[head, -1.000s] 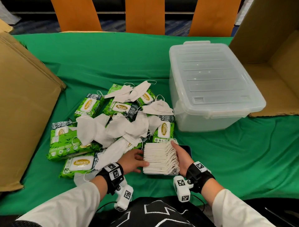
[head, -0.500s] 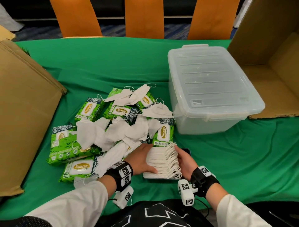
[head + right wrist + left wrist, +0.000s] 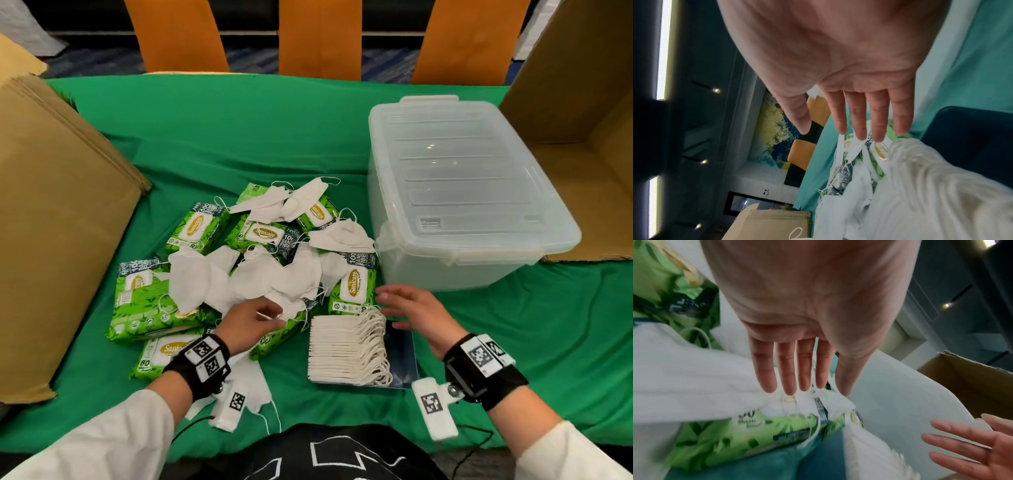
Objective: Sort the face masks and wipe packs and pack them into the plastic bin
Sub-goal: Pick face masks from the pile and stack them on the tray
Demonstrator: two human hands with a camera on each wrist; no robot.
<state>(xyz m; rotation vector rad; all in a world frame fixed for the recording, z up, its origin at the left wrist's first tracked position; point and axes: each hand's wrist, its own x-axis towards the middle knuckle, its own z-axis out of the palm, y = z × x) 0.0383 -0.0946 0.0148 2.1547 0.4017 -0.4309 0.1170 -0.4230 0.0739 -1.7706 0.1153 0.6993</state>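
Currently sorting: left hand [image 3: 246, 320] flat over the loose face masks [image 3: 274, 277] at the near edge of the heap, fingers [image 3: 789, 369] straight, an ear loop lying across them, nothing clasped; right hand [image 3: 416, 313] spread and empty above the far right corner of the stacked masks [image 3: 346, 347], not touching them. Stack: squared, loops fanned to the right, on a dark flat item [image 3: 402, 349] near centre. Wipe packs [image 3: 154, 301]: green, several, mixed under and around the loose masks, left of centre. Plastic bin [image 3: 459, 192]: translucent, lid on, far right, nothing packed yet. Handling note, as judgement: lift one mask by its body, not its loop, since loops likely snag neighbours; lay it flush on the stack, steadying the stack with the free hand; the lid must come off before packing. Surface: green cloth [image 3: 239, 137], wrinkled, over a table. Surroundings: cardboard box [image 3: 58, 219] at left, open carton [image 3: 582, 113] far right, orange chair backs [image 3: 318, 37] beyond the far edge.
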